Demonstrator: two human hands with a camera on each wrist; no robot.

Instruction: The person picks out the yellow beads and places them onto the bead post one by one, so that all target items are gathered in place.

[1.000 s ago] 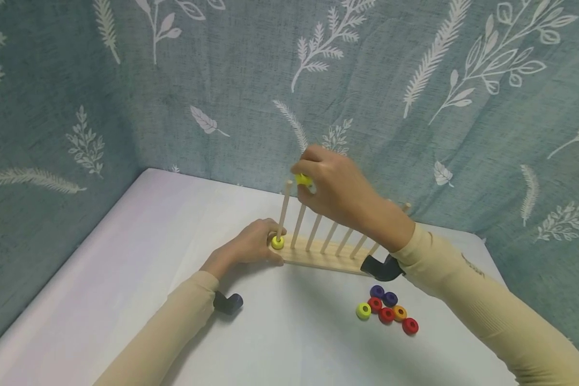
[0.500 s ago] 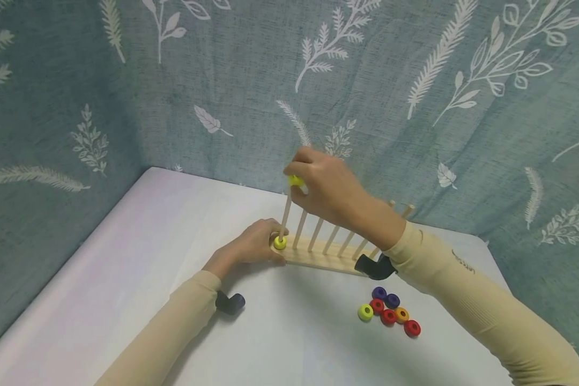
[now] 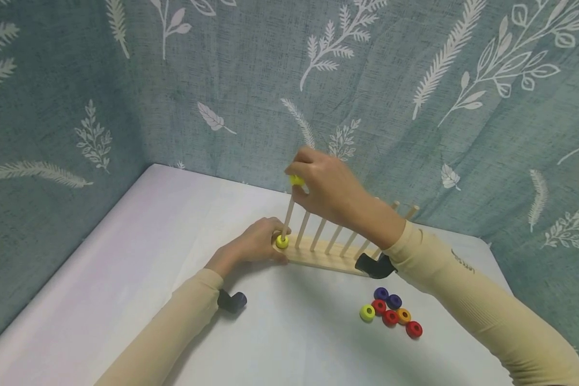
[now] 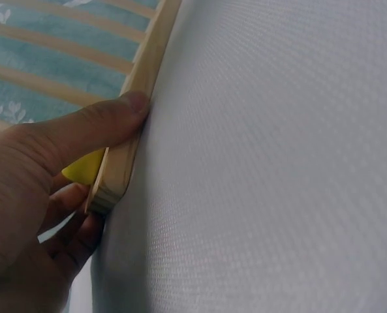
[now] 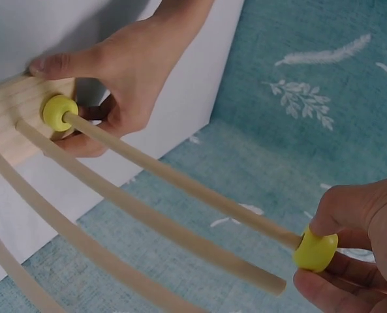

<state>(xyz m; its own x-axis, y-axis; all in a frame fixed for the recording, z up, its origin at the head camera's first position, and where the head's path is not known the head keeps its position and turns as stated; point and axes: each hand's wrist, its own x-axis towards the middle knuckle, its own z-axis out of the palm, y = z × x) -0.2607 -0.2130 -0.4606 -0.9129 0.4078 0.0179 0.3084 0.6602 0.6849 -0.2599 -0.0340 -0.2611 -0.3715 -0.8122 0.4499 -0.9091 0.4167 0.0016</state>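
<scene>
The site is a tabletop work station screened by fabric; the type of room or building beyond the screen cannot be determined. A white-covered table (image 3: 125, 279) forms the work surface, its covering showing a fine woven texture in the left wrist view. Blue-green fabric (image 3: 251, 64), printed with white leaf motifs (image 3: 211, 116), stands upright behind the table and along its left and right sides, meeting in a corner at rear left.

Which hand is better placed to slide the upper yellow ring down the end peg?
Probably the right hand: it pinches the upper yellow ring at the tip of the end peg, while the left hand grips the base.
</scene>
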